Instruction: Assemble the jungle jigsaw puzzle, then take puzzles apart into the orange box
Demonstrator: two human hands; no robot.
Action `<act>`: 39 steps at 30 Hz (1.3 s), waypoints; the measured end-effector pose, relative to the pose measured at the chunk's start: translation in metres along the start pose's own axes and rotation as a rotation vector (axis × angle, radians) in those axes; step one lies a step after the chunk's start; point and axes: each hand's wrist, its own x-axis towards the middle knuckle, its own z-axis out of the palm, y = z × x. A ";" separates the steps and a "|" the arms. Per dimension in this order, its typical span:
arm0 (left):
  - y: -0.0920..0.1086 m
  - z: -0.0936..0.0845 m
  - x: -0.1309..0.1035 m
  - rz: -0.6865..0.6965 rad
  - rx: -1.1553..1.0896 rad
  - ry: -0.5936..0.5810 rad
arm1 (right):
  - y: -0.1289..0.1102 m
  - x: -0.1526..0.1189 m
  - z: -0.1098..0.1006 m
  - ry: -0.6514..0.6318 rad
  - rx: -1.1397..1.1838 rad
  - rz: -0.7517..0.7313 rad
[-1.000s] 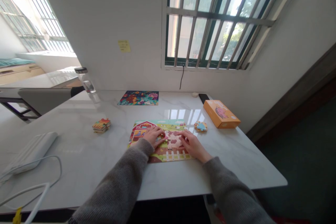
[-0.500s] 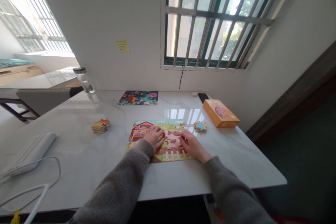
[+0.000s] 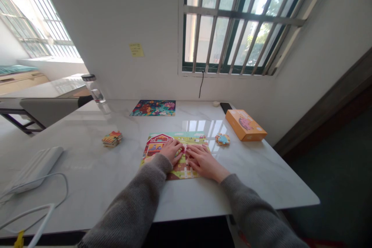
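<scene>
Both hands lie on the farm puzzle [image 3: 186, 138], which sits on the white table [image 3: 116, 186] straight in front of the person, near the front edge, probably so that both arms reach it without stretching. The left hand [image 3: 172, 152] rests palm down across its middle, just right of the printed red barn, fingers bent forward. The right hand [image 3: 203, 161] comes in from the other side, its fingers stretched over the printed cow and almost meeting the left fingertips. Set against each other like this, the hands seem placed to press the surface and steady it from two sides. Neither is clenched; whether a loose piece sits under or between the fingertips is hidden, so the grip itself cannot be judged.

A stack of pieces [image 3: 112, 139] lies well apart to the left, and a smaller pile [image 3: 223, 140] is near the puzzle's right edge, both within arm's reach and off the puzzle, which leaves its surface free for the hands. Farther back, a dark picture sheet [image 3: 154, 108] lies flat near the wall, and an orange box [image 3: 245, 124] stands at the right, beside a phone [image 3: 226, 107], apparently out of the arms' way.
</scene>
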 end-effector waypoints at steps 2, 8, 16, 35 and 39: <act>-0.001 0.002 0.000 0.011 -0.012 0.008 | 0.001 0.000 0.003 -0.023 -0.017 0.005; -0.001 0.005 0.001 -0.023 0.018 0.049 | 0.002 -0.001 0.004 -0.054 -0.039 0.006; 0.001 0.009 -0.001 0.010 0.024 0.019 | -0.002 -0.003 0.002 -0.093 -0.070 0.011; 0.016 0.043 -0.012 -0.052 0.200 -0.038 | 0.001 -0.003 0.013 -0.020 -0.163 -0.024; 0.019 0.037 -0.020 -0.039 0.189 -0.081 | 0.002 -0.003 0.013 -0.019 -0.161 -0.033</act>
